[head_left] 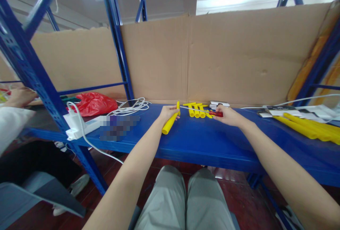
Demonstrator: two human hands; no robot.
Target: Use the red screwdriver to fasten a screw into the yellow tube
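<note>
Brown cardboard (239, 53) stands along the far side of the blue bench (202, 141), whose blue upright (29, 42) slants across the left. Beyond that upright, at the far left, another person's white sleeve (12, 124) shows. Long yellow tubes (308, 127) lie side by side on the right of the bench; a crumpled red bag (92, 104) lies on the left, with a coiled white cable (132, 108) just right of it. In the middle, the hands are apart: the left hand (170, 112) is clamped around a yellow tubular piece (168, 124), its wide end toward the near side, and the right hand (227, 115) grips the red handle of a screwdriver (218, 114). The thin shaft points left to the piece's far end; whether it touches, I cannot tell. Between the hands, smaller yellow T-shaped pieces (197, 111) lie in a row.
</note>
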